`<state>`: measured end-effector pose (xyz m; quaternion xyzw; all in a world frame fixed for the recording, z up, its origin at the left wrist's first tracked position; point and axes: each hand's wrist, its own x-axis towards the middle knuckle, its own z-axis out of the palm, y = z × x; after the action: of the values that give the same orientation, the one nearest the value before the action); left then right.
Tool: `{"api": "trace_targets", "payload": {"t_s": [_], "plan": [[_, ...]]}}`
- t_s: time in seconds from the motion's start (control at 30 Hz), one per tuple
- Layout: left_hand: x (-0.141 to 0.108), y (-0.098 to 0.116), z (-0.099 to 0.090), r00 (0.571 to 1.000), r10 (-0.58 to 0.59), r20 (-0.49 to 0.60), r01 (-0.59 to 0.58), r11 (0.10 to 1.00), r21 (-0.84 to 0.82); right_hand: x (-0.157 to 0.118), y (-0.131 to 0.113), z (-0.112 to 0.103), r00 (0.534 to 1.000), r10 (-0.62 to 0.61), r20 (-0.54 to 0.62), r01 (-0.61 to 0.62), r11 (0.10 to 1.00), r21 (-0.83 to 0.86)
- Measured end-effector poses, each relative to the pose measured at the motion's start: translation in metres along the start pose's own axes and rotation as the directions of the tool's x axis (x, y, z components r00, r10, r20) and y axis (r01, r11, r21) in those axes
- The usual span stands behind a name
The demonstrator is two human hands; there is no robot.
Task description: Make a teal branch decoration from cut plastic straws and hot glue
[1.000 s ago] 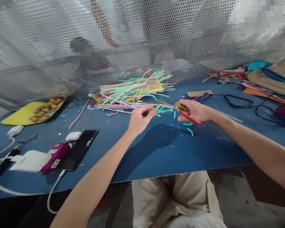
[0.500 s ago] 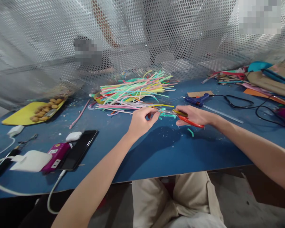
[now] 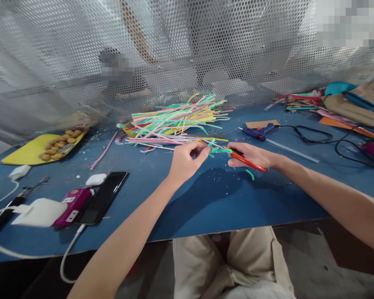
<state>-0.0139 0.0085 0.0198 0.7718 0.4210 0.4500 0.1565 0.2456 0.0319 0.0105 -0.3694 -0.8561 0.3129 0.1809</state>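
Note:
My left hand (image 3: 188, 160) pinches a short teal pipe cleaner (image 3: 211, 143) between thumb and fingertips. My right hand (image 3: 247, 155) is wrapped round the red handles of a pair of scissors (image 3: 248, 161), whose blades point left to the pinched piece. Whether the blades touch it I cannot tell. More short teal pieces lie just under the blades, and one cut teal piece (image 3: 250, 174) rests on the table below my right hand. Behind my hands lies a large heap of pastel pipe cleaners (image 3: 177, 118).
A blue glue gun (image 3: 258, 131) with a black cord lies right of the heap. At left are a yellow sheet (image 3: 21, 151) with small brown balls, a black phone (image 3: 104, 197), a purple power strip (image 3: 73, 207) and a white charger (image 3: 45, 212). A perforated metal screen (image 3: 180, 50) stands behind.
The scissors have shifted slightly left and their handles have come closer together. My left hand stays almost in place with its teal piece.

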Motion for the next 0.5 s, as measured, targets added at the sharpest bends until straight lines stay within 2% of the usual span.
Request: {"api": "trace_targets", "payload": {"t_s": [0.2,0.5], "plan": [[-0.0003,0.0022,0.0008,1.000,-0.031,0.004,0.031,0.999,-0.022,0.0029,-0.0006,0.0034,0.996,0.057,-0.074,-0.059,0.998,-0.026],[-0.0016,0.0047,0.0017,0.999,-0.023,-0.023,0.023,1.000,0.005,0.0023,0.0012,0.0040,0.999,0.047,0.015,-0.048,0.996,0.078]]}}
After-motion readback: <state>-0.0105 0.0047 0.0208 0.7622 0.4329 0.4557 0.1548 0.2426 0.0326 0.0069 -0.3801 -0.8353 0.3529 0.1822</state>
